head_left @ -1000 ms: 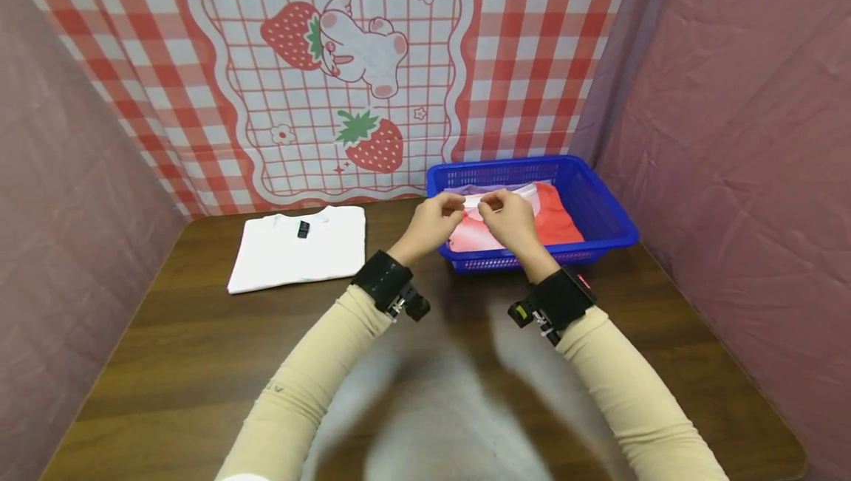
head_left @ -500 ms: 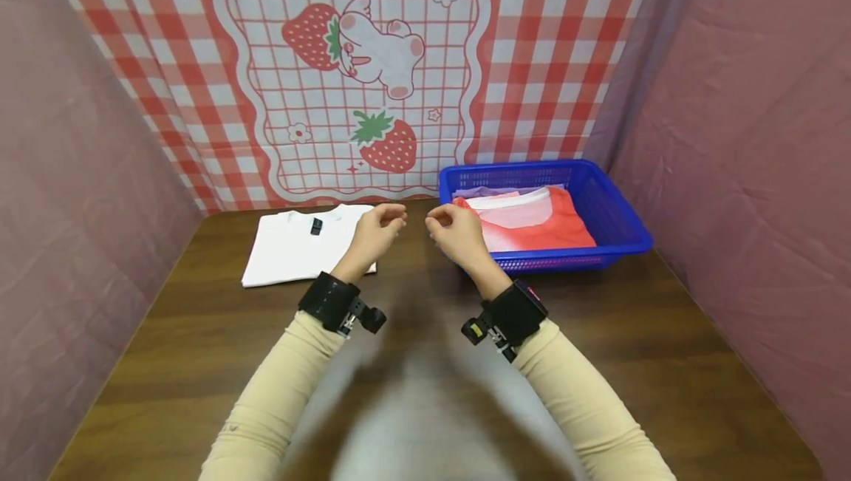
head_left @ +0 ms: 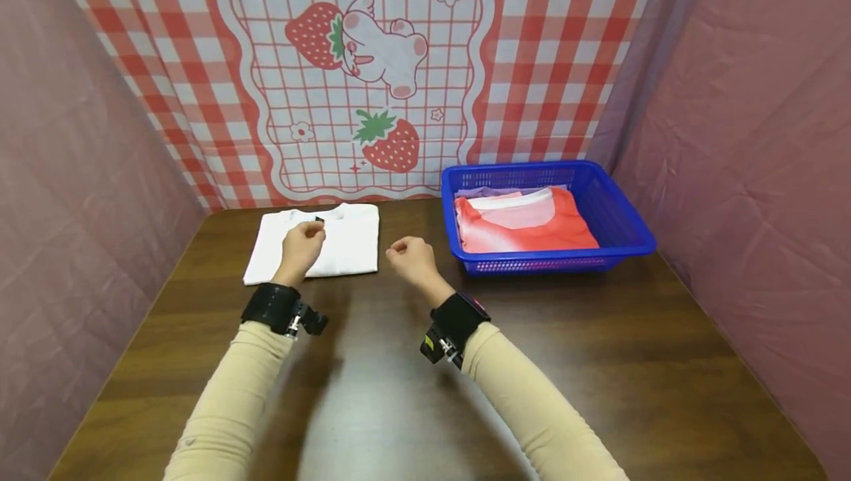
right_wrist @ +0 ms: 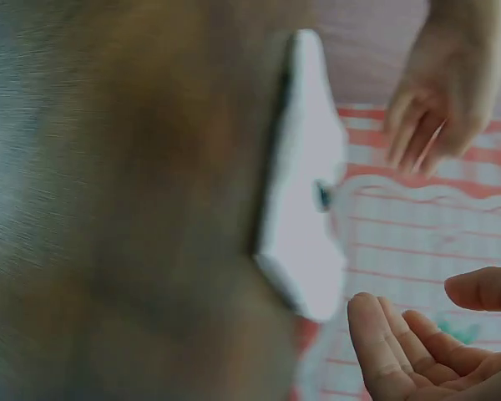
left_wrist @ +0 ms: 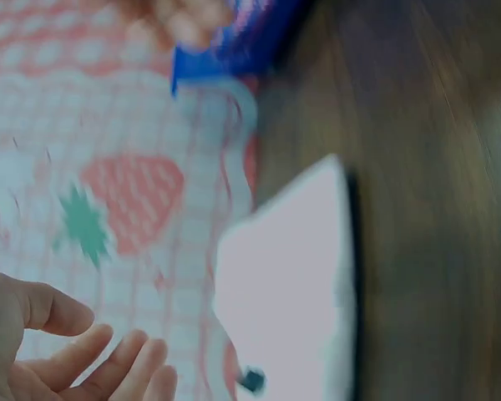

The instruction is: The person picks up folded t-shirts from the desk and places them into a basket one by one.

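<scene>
A folded white shirt (head_left: pixel 346 244) with a black neck label lies on the left of the table. Above its left half hovers my left hand (head_left: pixel 302 248), fingers loosely bent and holding nothing; in the left wrist view the thumb and fingers (left_wrist: pixel 108 359) stand apart. My right hand (head_left: pixel 415 263) is in the air between the shirt and the blue basket, empty, its fingers (right_wrist: pixel 409 342) relaxed in the right wrist view. Inside the blue plastic basket (head_left: pixel 545 263) lies a folded red and pink shirt (head_left: pixel 565 219) on top of purple cloth (head_left: pixel 475 191).
The brown wooden table (head_left: pixel 392 392) has a checked strawberry cloth (head_left: pixel 532 60) hanging behind it. Pink curtains (head_left: pixel 731 134) stand at both sides. The basket sits at the back right, near the cloth.
Both hands have left the red and pink shirt in the basket and moved left. The left hand has come over the white shirt; the right hand has come clear of the basket.
</scene>
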A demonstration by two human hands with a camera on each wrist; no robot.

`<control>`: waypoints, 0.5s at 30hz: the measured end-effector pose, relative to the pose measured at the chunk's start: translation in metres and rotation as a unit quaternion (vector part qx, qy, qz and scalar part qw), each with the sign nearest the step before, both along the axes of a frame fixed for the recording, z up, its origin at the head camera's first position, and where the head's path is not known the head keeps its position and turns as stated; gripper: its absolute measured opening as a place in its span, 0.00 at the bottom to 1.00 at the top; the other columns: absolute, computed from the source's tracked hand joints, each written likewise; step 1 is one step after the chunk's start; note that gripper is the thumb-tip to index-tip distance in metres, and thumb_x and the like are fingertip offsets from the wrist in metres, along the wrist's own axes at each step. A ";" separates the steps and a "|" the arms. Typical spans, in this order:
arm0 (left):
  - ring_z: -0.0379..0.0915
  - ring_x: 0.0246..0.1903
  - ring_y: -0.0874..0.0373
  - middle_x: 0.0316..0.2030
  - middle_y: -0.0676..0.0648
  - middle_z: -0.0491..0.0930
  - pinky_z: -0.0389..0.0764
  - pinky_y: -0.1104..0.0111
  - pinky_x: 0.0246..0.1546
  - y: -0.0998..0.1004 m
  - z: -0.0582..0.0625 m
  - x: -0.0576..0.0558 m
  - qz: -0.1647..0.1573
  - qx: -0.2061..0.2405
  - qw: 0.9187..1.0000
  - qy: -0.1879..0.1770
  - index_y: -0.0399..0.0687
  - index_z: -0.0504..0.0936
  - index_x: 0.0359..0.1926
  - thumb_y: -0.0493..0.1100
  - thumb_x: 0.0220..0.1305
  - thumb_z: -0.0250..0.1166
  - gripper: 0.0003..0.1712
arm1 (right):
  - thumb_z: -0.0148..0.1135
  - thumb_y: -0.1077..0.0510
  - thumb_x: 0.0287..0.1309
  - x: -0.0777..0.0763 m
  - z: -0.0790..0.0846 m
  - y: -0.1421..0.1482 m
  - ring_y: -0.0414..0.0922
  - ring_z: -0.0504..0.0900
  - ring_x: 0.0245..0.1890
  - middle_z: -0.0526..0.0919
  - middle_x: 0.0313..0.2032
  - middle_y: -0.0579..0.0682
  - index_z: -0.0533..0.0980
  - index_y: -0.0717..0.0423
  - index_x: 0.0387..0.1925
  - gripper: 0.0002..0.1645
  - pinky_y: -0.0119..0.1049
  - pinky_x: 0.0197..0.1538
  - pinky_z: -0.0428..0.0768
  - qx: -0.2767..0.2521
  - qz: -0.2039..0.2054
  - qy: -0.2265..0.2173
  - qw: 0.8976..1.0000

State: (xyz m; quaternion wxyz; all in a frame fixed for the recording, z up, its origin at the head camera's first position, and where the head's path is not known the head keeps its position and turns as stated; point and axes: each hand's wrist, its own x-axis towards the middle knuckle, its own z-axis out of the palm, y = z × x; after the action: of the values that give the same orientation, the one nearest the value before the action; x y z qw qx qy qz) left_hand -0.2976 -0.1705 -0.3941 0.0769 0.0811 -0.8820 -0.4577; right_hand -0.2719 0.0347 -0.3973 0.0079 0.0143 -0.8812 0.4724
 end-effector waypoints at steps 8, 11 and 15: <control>0.68 0.59 0.36 0.57 0.28 0.74 0.69 0.50 0.61 -0.053 -0.020 0.011 0.090 -0.049 0.993 -0.055 0.29 0.73 0.58 0.41 0.64 0.48 0.26 | 0.60 0.60 0.57 -0.026 -0.064 -0.013 0.46 0.87 0.32 0.87 0.37 0.59 0.80 0.66 0.47 0.17 0.34 0.33 0.86 -0.178 -0.072 -0.159 0.968; 0.65 0.60 0.31 0.58 0.26 0.72 0.66 0.47 0.62 -0.068 -0.030 0.018 0.122 -0.073 0.988 -0.066 0.27 0.72 0.58 0.41 0.63 0.47 0.27 | 0.64 0.58 0.54 -0.051 -0.110 -0.015 0.48 0.86 0.35 0.85 0.40 0.60 0.77 0.69 0.48 0.22 0.36 0.36 0.86 -0.278 -0.065 -0.179 0.942; 0.61 0.59 0.26 0.57 0.21 0.69 0.62 0.44 0.62 -0.084 -0.043 0.025 0.162 -0.093 0.977 -0.102 0.22 0.71 0.56 0.41 0.61 0.45 0.29 | 0.62 0.58 0.57 -0.050 -0.105 -0.020 0.59 0.81 0.52 0.77 0.54 0.70 0.66 0.72 0.61 0.33 0.43 0.52 0.83 -0.367 -0.064 -0.231 0.899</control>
State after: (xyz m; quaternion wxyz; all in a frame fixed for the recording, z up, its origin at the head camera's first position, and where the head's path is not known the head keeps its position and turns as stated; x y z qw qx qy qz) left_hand -0.2731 -0.2542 -0.4370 0.0664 0.2616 -0.8992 -0.3444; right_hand -0.3217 0.0148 -0.5027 -0.1606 -0.1552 -0.6216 0.7508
